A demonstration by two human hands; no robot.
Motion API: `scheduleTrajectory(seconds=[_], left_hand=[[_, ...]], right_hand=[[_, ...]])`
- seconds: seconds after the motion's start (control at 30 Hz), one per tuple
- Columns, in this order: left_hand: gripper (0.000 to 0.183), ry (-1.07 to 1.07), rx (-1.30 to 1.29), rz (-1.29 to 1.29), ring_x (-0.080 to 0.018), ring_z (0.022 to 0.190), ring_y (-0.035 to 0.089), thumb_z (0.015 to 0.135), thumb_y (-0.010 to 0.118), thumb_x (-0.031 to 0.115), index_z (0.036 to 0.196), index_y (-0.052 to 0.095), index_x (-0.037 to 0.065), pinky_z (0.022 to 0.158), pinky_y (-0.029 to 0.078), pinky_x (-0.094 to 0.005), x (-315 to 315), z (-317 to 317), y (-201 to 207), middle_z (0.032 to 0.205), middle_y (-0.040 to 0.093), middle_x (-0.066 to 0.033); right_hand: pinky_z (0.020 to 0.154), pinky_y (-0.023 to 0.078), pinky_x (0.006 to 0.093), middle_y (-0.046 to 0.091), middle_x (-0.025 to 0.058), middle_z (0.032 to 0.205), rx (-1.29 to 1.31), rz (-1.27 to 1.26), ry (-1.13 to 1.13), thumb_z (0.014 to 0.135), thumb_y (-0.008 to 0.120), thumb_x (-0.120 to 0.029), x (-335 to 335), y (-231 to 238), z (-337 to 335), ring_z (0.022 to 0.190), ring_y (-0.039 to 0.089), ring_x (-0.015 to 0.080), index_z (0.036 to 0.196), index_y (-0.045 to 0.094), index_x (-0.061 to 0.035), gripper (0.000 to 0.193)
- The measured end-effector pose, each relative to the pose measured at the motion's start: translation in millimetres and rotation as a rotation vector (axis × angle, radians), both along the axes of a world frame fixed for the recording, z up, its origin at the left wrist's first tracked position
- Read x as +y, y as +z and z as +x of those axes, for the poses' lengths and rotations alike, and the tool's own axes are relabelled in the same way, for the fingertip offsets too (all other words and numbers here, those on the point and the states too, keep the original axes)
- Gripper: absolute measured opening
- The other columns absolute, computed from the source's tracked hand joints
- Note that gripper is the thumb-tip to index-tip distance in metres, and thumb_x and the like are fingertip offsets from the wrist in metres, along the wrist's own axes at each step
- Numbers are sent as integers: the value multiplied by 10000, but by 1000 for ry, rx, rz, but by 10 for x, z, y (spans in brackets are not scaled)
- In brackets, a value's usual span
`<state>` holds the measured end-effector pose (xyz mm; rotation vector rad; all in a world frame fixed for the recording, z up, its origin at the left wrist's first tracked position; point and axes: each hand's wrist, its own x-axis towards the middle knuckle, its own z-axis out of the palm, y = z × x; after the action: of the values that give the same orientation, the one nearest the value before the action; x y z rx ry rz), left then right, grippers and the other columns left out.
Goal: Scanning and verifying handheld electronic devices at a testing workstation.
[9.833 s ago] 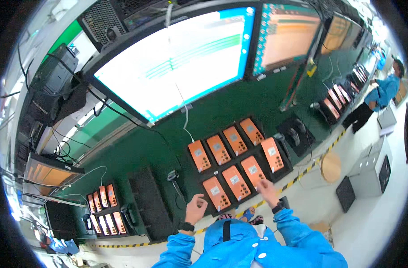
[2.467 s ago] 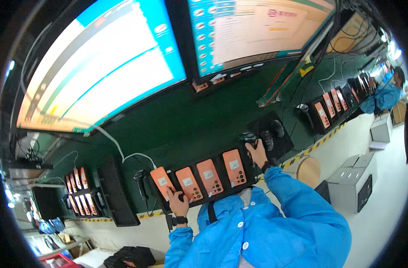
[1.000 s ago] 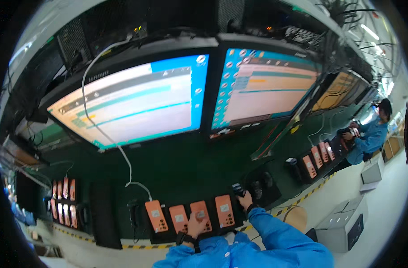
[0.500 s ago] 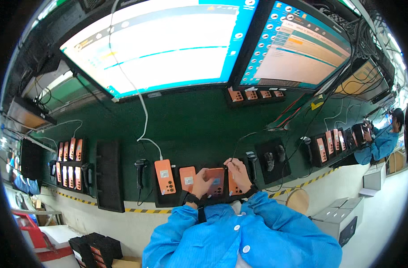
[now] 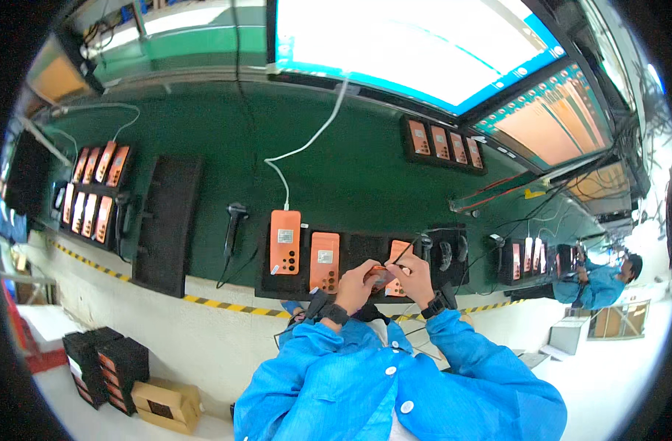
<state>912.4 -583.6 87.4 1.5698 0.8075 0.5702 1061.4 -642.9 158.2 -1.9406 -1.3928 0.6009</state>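
My left hand (image 5: pixel 354 289) is closed round one end of an orange phone (image 5: pixel 381 277), which is tilted over the tray and largely covered by my fingers. At the phone's other end my right hand (image 5: pixel 417 281) is closed in a pinch, with a thin dark cable (image 5: pixel 405 253) rising from its fingertips. Where the cable meets the phone is hidden. To the left, an orange phone with a white cable (image 5: pixel 284 242) plugged into its top lies beside another orange phone (image 5: pixel 324 259), both in a black foam tray (image 5: pixel 358 244). A further orange phone (image 5: pixel 400 250) lies partly behind my right hand.
Left of the tray are a black handheld scanner (image 5: pixel 234 224) and a long black tray (image 5: pixel 164 228). More phones fill a tray (image 5: pixel 93 187) at far left and another (image 5: pixel 444 143) below the monitors (image 5: pixel 417 51). A co-worker (image 5: pixel 604 283) sits at far right.
My view has swung left and tilted. The phone has been lifted from the tray and tipped up between my hands, which have come closer together.
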Motion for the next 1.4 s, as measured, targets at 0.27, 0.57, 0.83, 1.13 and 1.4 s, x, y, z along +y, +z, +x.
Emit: scheduleTrajectory(seconds=[0.27, 0.57, 0.83, 1.13, 1.4], left_hand=[[237, -22, -44, -29, -240, 830, 646, 821, 596, 58, 1057, 581, 64, 718, 497, -322, -87, -100, -118, 881, 650, -122], [219, 632, 157, -42, -240, 750, 645, 799, 588, 77, 1012, 585, 27, 641, 514, -322, -258, -1156, -456, 893, 647, -129], [190, 1292, 249, -615, -201, 598, 629, 790, 592, 89, 963, 582, 10, 481, 496, -293, -2036, -2826, -1661, 768, 640, -134], [239, 1400, 130, -1099, -209, 656, 640, 809, 551, 128, 1029, 578, 38, 497, 483, -318, -2685, -3660, -1974, 814, 662, -122], [183, 1286, -11, -541, -162, 658, 635, 795, 619, 109, 953, 608, 17, 559, 513, -278, -1740, -4548, -1923, 797, 659, -120]], right_hand=[[705, 480, 284, 665, 71, 795, 164, 48, -36, 802, 628, -96, -94, -179, -72, 799, 637, 179, 886, 677, -11, 129], [710, 481, 293, 670, 113, 741, 142, -46, -125, 819, 641, -257, 868, -1227, 753, 759, 637, 165, 923, 659, 18, 295], [919, 400, 411, 570, 158, 1082, -267, 262, -84, 756, 663, -158, 834, -833, -373, 1059, 512, 322, 1155, 511, -26, 447], [715, 485, 277, 623, 43, 871, 522, -508, 818, 862, 613, -174, 589, -1172, -2059, 806, 585, 105, 1032, 582, -21, 230], [744, 501, 283, 649, 81, 911, 507, -588, 834, 858, 614, -178, 751, -1358, -3755, 807, 618, 132, 1045, 593, -5, 255]])
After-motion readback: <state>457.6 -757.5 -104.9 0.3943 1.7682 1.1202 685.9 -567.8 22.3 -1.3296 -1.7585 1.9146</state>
